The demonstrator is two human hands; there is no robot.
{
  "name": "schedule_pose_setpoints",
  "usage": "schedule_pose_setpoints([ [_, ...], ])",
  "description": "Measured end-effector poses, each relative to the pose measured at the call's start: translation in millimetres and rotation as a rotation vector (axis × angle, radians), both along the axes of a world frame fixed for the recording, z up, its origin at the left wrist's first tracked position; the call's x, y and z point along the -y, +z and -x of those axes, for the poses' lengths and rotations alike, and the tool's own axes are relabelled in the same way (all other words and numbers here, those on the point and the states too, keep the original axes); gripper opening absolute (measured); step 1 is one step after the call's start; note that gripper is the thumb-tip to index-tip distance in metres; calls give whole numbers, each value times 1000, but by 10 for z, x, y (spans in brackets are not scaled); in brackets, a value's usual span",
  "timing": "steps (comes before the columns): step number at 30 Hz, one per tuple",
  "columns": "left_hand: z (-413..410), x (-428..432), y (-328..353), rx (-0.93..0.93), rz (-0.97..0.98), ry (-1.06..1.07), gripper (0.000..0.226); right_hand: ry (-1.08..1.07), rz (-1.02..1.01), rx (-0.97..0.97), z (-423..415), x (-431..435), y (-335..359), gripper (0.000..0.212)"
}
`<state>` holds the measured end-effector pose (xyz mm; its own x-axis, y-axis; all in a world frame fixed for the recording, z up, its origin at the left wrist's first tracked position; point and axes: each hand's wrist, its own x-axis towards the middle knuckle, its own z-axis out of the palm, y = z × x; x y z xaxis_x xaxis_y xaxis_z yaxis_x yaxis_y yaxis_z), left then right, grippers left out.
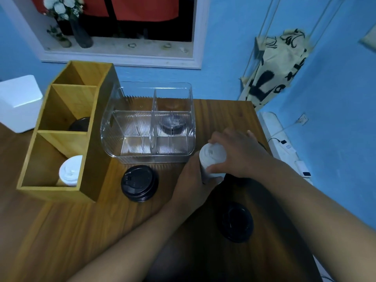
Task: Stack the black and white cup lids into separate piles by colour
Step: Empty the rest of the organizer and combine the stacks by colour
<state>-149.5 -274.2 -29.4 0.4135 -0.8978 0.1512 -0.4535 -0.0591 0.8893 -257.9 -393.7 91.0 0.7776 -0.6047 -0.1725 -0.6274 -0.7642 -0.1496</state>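
Right hand [238, 153]: fingers curled over the top of the white stack [212, 156], thumb at its near edge.
Left hand [191, 178]: wrapped round the stack's side, steadying it.
White stack: upright, near the table's [81, 231] right side, just in front of the clear box [152, 121].
Black pile [139, 183]: left of the hands, well apart from the white.
Loose black lid [236, 221]: near edge, between the forearms.
Wooden rack [61, 129]: white lids [70, 171] in the front bay, something dark behind.
Step, as judged: seating a white lid. Next: press level, then carry the loose black lid to the black pile.
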Motion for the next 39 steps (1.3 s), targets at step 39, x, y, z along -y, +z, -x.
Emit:
schedule_pose_setpoints([
  [39, -468, -1278, -14, 248, -174, -95, 108, -229, -232, 547, 925, -1275, -1015, 76],
])
